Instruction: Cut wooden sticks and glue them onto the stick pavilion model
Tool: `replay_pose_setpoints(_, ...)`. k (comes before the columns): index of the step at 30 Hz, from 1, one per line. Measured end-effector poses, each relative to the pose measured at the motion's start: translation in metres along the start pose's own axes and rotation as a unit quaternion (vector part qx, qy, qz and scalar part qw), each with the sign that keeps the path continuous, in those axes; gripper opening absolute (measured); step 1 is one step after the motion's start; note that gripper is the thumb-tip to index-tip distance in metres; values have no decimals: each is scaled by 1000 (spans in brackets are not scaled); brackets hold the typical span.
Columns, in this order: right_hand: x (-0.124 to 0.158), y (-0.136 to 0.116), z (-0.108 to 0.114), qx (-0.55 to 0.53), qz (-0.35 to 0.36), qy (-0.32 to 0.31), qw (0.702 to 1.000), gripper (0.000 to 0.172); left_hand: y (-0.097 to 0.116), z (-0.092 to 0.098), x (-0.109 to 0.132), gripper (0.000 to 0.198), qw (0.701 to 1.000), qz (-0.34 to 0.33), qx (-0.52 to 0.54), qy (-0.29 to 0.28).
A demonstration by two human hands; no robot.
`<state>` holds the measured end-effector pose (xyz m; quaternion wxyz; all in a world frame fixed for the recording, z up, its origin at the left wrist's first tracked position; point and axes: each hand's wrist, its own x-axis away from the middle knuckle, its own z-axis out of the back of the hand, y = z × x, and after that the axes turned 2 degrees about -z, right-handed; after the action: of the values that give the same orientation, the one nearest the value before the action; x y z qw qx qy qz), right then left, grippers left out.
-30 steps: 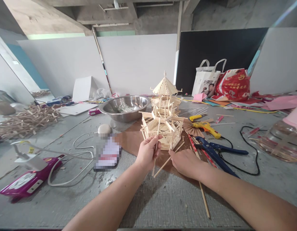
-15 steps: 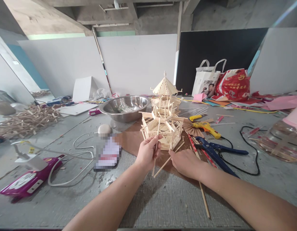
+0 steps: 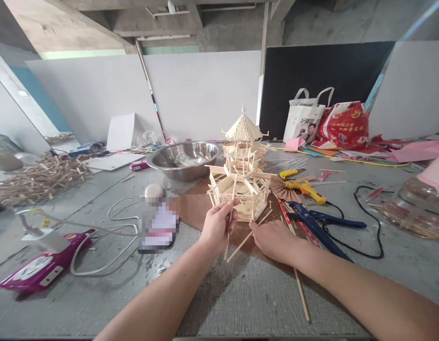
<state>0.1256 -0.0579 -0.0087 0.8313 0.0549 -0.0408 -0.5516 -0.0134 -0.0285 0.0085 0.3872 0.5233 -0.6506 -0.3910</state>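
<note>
The model stands at twelve o'clock on a brown sheet; I'd judge a stick is being fitted to its front, the next move calling for steady alignment. Its long axis runs vertical, spire up. At its seven, the left hand pinches that stick near upright; at five, the right hand nears a base corner, its grip unclear to me.

Left hand pinches thin stick; right hand near stick-built pagoda.
</note>
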Motion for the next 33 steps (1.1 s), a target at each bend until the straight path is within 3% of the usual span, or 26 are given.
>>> replay_pose_setpoints(33, 0, 0, -1, 4, -2, 11, 1000, 27, -2, 4, 3, 30, 1000, 8, 11, -7)
